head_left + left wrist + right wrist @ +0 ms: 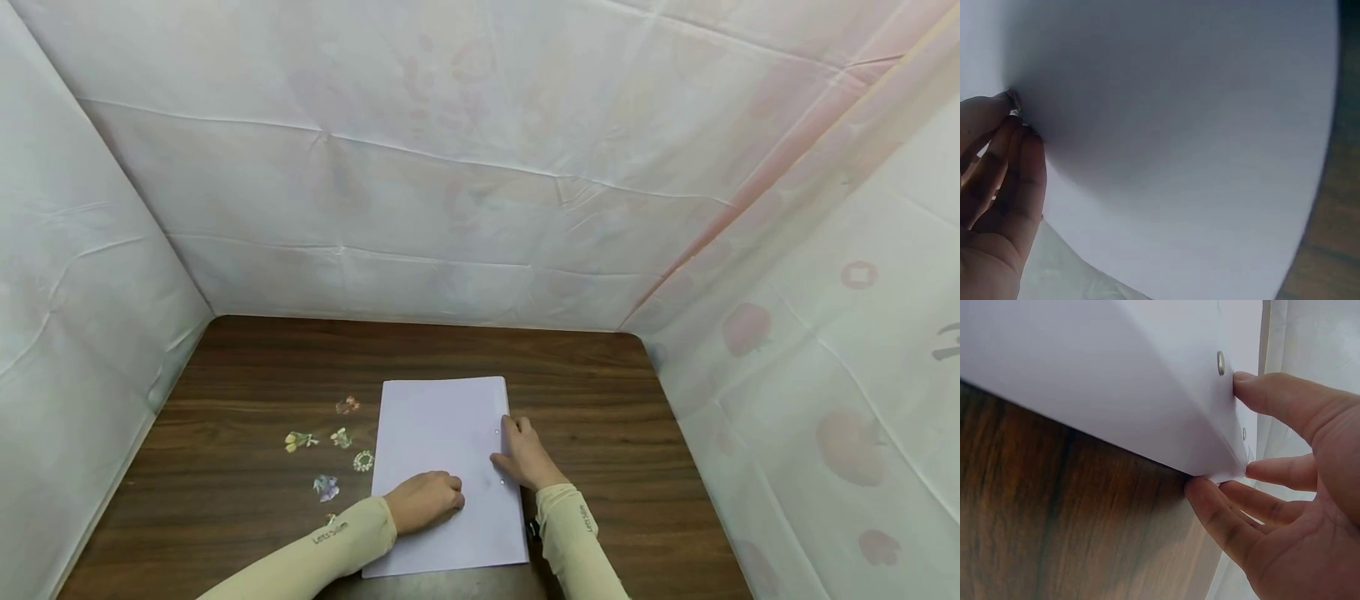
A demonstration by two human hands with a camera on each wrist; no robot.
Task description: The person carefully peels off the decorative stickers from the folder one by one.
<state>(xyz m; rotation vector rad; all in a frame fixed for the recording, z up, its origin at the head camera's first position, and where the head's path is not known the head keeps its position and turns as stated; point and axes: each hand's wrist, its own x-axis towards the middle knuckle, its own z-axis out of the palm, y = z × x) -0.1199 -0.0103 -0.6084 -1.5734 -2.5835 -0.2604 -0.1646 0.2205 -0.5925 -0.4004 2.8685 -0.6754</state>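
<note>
A white paper booklet (442,425) with small metal rivets along its right edge lies on the table. Over its lower middle, my left hand (426,502) pinches a small shiny piece (1015,100) between thumb and fingertips, against the paper. Its kind is too small to tell. My right hand (527,454) holds the booklet's right edge. In the right wrist view, the thumb (1266,394) lies on top beside a rivet (1220,363), and the other fingers are at the outer edge. Left of the booklet lie several flower cutouts, among them yellow tulips (300,441) and a purple bunch (326,487).
Also left of the booklet are an orange flower cutout (348,405), a pale flower cutout (341,437) and a small wreath (363,461). A dark object (534,529) shows partly beside the right forearm. Pale cloth (420,200) hangs round the brown wooden table (600,392).
</note>
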